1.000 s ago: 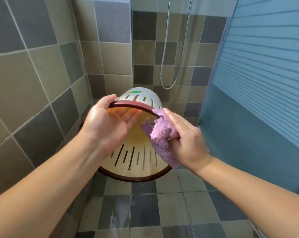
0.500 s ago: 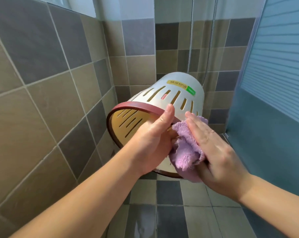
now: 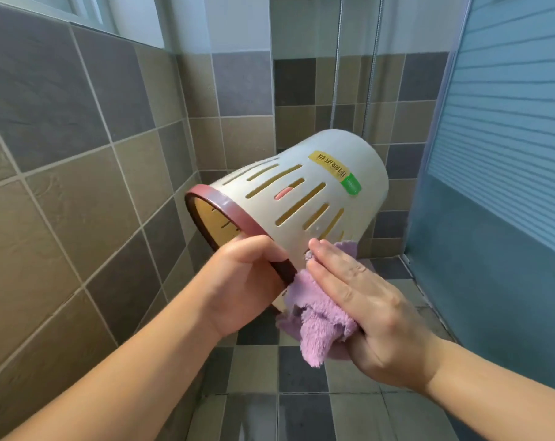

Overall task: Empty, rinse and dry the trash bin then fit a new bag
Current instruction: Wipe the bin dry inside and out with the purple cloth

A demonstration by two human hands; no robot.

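Observation:
A cream trash bin (image 3: 362,173) with slotted sides, a dark red rim and a yellow-green sticker hangs in the air, tipped on its side with the mouth facing left. My left hand (image 3: 244,281) grips the lower part of the rim, fingers curled over it. My right hand (image 3: 368,300) lies with straight fingers on a fluffy purple cloth (image 3: 317,323) and presses it against the bin's outer wall near the rim. The cloth's loose end hangs below my palm. The bin's inside is mostly hidden.
Tiled walls (image 3: 79,186) close in on the left and behind. A shower hose (image 3: 370,74) hangs on the back wall. A blue frosted glass partition (image 3: 499,154) stands at the right. The floor (image 3: 301,409) is wet checkered tile.
The bin has turned so its mouth now faces left instead of toward me, and it sits higher. My right hand with the cloth has shifted from the rim's inside to the outer wall.

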